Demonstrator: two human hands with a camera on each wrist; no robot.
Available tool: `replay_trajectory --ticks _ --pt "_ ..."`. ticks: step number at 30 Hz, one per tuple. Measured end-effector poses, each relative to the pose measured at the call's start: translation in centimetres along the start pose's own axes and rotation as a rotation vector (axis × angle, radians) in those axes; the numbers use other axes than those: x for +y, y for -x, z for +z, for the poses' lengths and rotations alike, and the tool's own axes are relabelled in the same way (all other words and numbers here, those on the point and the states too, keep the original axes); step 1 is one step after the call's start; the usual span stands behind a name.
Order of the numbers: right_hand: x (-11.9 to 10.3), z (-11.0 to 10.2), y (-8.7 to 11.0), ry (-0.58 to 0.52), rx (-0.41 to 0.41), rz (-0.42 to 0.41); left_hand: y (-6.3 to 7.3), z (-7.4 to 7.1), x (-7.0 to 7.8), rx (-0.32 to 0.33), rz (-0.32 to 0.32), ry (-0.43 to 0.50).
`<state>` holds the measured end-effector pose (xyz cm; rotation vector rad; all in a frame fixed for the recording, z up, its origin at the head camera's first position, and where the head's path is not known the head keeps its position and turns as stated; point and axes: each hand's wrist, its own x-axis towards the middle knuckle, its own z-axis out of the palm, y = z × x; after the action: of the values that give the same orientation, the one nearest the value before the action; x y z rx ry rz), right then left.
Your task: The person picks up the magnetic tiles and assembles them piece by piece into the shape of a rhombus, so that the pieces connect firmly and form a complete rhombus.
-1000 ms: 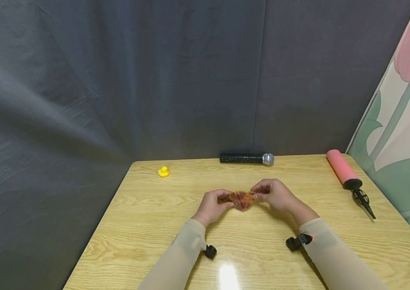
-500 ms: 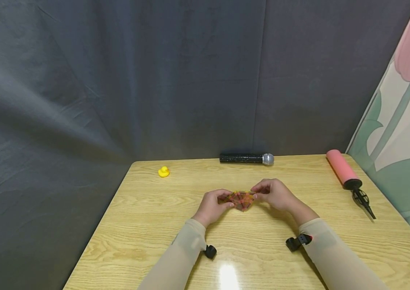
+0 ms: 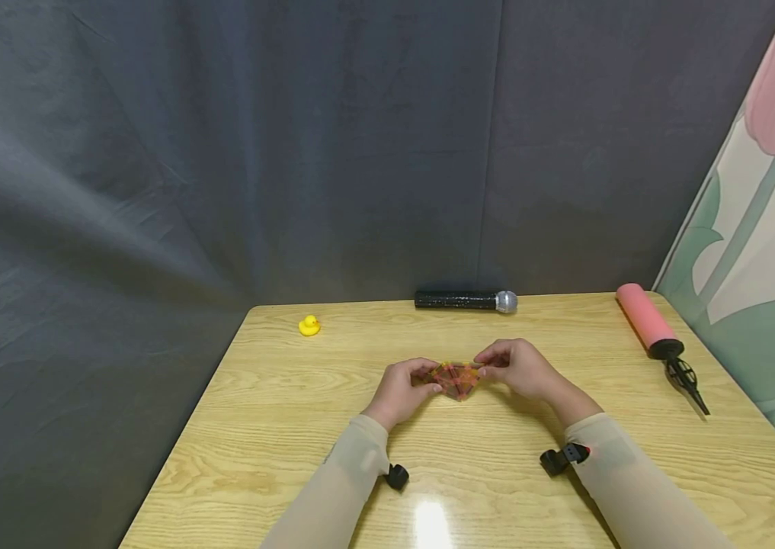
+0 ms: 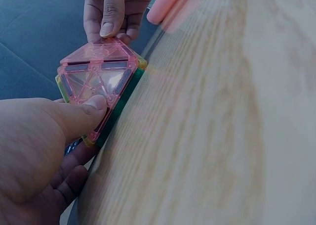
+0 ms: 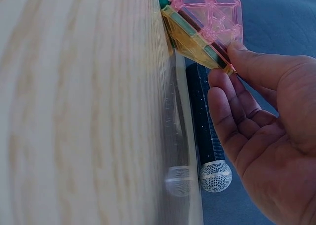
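Observation:
Translucent magnetic tiles (image 3: 457, 380) sit joined between the two hands over the middle of the table. In the left wrist view, pink tiles (image 4: 96, 79) face the camera, with a green tile (image 4: 121, 109) along the table side. A yellow tile (image 5: 190, 39) slants off the pink ones in the right wrist view. My left hand (image 3: 401, 393) grips the left end, its thumb pressed on a pink tile and its other fingers partly hidden behind. At the right end, my right hand (image 3: 520, 370) pinches a tile corner between thumb and fingertips.
A black microphone (image 3: 456, 300) with a silver head lies at the table's back edge. A yellow rubber duck (image 3: 309, 326) stands at the back left. Along the right side lies a pink hand pump (image 3: 648, 320) with a black nozzle. A dark curtain (image 3: 373, 152) hangs behind the table (image 3: 277, 442).

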<state>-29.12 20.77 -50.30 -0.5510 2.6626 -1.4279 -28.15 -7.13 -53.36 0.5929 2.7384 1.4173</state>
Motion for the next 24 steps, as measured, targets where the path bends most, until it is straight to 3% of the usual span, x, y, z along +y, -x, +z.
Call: replay_trajectory --ticks 12,24 --pt "0.0 -0.2 0.0 -0.007 -0.011 -0.007 0.0 -0.1 0.0 -0.008 -0.009 -0.003" --pt "-0.1 -0.8 -0.2 0.015 0.014 -0.027 -0.1 -1.8 -0.2 -0.007 0.008 0.005"
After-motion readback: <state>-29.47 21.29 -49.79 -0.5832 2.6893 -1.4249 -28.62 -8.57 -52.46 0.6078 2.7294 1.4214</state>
